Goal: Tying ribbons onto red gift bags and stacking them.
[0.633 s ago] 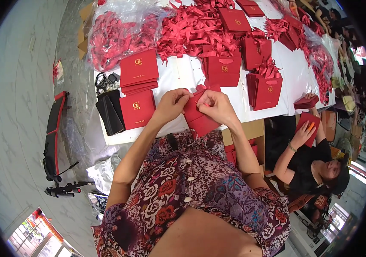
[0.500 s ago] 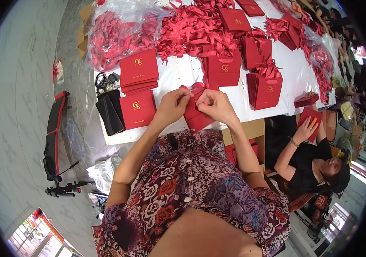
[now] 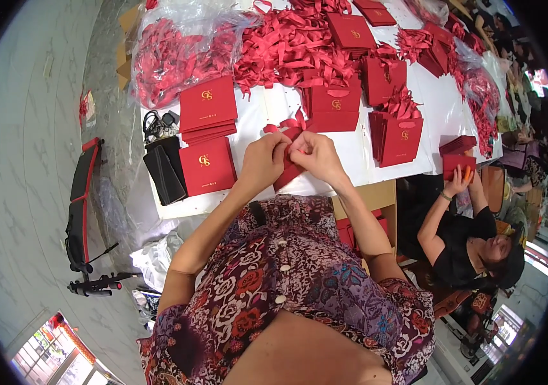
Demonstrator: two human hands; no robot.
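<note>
A small red paper bag [image 3: 288,176] lies flat at the table's near edge, mostly covered by my hands. Its red ribbon [image 3: 296,121] curls out past my fingertips on the far side. My left hand [image 3: 263,159] is closed at the bag's left side, thumb and fingers pinched on its upper part. Close against it, my right hand [image 3: 317,156] is pinched too, on the ribbon as far as I can see. The fingertips of both hands nearly meet, and the exact grip between them is hidden.
Left stand stacked red bags [image 3: 207,102], a black pouch [image 3: 164,170] and a bunch of keys [image 3: 160,123]. Beyond lie a heap of red ribbons [image 3: 286,51] and a plastic bag of ribbons [image 3: 181,58]. Ribboned bags [image 3: 397,138] stand right; a co-worker [image 3: 469,247] holds a red piece.
My hands have drawn together over the bag, covering more of it. The ribbon loop stands out farther beyond my fingers. The co-worker's red piece has shifted toward a small stack.
</note>
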